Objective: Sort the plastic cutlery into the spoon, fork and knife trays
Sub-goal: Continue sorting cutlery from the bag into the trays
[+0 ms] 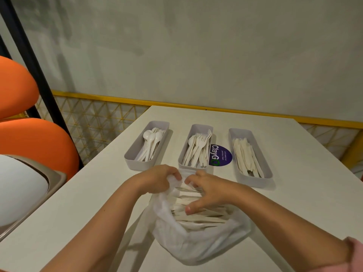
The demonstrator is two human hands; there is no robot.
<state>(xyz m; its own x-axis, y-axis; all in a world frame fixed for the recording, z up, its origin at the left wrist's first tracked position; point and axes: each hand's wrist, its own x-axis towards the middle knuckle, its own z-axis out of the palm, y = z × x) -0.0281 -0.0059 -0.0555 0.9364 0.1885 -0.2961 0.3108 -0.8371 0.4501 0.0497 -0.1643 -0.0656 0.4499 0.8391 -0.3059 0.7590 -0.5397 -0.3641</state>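
Three grey trays stand on the one bench (pixel 78 203): one spoon tray (pixel 135 163), one fork tray (pixel 201 127) and one knife tray (pixel 255 181). Each holds a single heap of white cutlery: spoons (pixel 152 139), forks (pixel 197 146) and knives (pixel 246 156), each packed too tightly to count piece by piece. One plastic bag (pixel 186 246) holds one more mixed heap, also uncountable. Two grips are in view, the left grip (pixel 161 179) and the right grip (pixel 206 192). There is one purple sticker (pixel 223 157) and two orange cushions (pixel 39 150).
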